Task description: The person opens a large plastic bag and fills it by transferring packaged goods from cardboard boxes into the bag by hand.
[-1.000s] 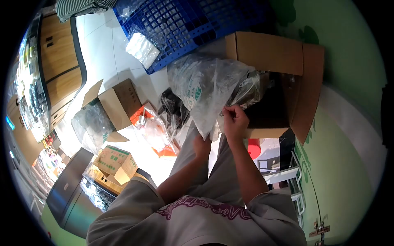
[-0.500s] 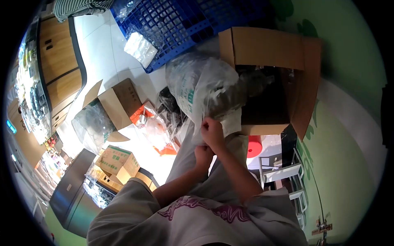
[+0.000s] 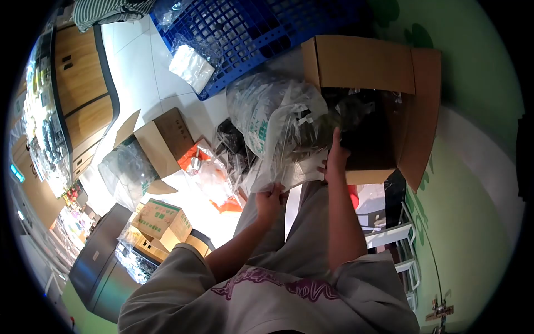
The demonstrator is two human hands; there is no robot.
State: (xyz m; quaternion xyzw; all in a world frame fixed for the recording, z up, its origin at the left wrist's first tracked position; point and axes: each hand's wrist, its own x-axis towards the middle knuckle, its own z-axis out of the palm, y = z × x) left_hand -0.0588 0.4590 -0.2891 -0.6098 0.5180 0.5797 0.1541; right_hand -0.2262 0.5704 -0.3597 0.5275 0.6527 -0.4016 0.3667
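A big translucent plastic bag [image 3: 258, 131] with green print stands in front of my legs, its mouth towards me. Dark packaged items [image 3: 311, 131] show through the film; their kind I cannot make out. My left hand [image 3: 270, 201] is closed on the near edge of the bag. At the bag's right side, by the near edge of an open cardboard box [image 3: 367, 177], my right hand [image 3: 335, 158] has its fingers apart. It holds nothing that I can see, though it may touch the film.
A blue plastic pallet [image 3: 245, 42] lies beyond the bag, with a white packet [image 3: 192, 68] on its edge. To the left are another open carton [image 3: 156, 147], an orange-and-white bag [image 3: 211, 175] and a smaller box [image 3: 161, 220]. White metal shelving [image 3: 389, 236] stands right.
My hands were close together at the bag's near edge. The right has moved right and forward, its fingers now spread. The left keeps the film, and the bag's mouth is spread wider.
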